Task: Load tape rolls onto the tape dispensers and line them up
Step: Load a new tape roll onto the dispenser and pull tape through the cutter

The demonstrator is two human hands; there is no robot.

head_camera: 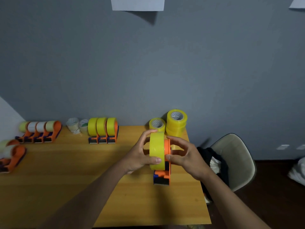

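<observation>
Yellow tape roll (pixel 156 150) — between both hands.

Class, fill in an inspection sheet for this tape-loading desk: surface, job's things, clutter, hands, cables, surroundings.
Surface: orange wooden table, against a grey wall.
Job's things: yellow tape roll on an orange plastic dispenser; three loaded yellow dispensers lined up; loaded pale-roll dispensers far left; spare yellow rolls at the back.
Clutter: pale cardboard cores.
Hands: left hand grips the roll; right hand holds the dispenser side.
Cables: nothing seen.
Surroundings: beige chair holding dark cloth.
</observation>
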